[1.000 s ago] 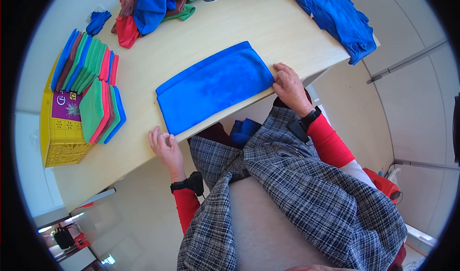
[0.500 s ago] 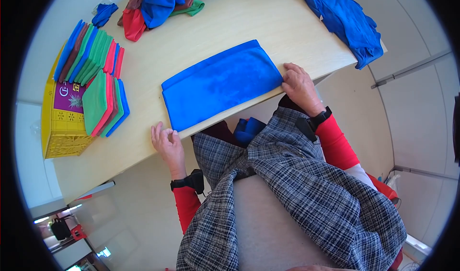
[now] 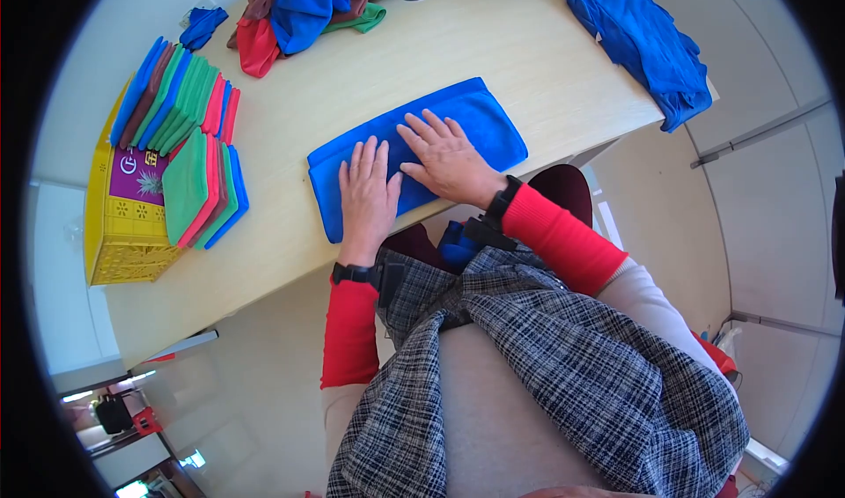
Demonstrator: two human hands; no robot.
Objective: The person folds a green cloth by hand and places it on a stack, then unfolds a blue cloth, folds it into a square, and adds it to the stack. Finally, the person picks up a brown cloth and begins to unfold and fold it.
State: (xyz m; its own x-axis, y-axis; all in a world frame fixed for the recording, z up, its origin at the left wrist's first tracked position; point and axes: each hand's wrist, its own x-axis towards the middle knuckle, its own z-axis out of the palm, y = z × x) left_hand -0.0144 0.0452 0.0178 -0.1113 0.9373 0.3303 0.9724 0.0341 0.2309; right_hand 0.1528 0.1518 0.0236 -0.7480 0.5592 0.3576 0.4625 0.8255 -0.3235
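A blue cloth [image 3: 480,119], folded into a long rectangle, lies flat near the front edge of the table. My left hand [image 3: 368,190] rests palm down on its left half, fingers stretched out and pointing away from me. Across the middle of the cloth lies my right hand [image 3: 447,159], also flat, with its fingers spread and its thumb toward the left hand. Neither hand grips anything. Parts of the cloth under both palms are hidden.
To the left, folded green, red, brown and blue cloths [image 3: 189,190] stand in and against a yellow crate [image 3: 132,256]. Crumpled cloths [image 3: 299,9] are heaped at the back of the light wooden table [image 3: 264,137]. A blue cloth heap [image 3: 638,44] hangs over the right edge.
Both hands have moved from the cloth's two near corners inward onto its top. Their fingers, bent before, are now stretched flat. The cloth keeps its folded shape.
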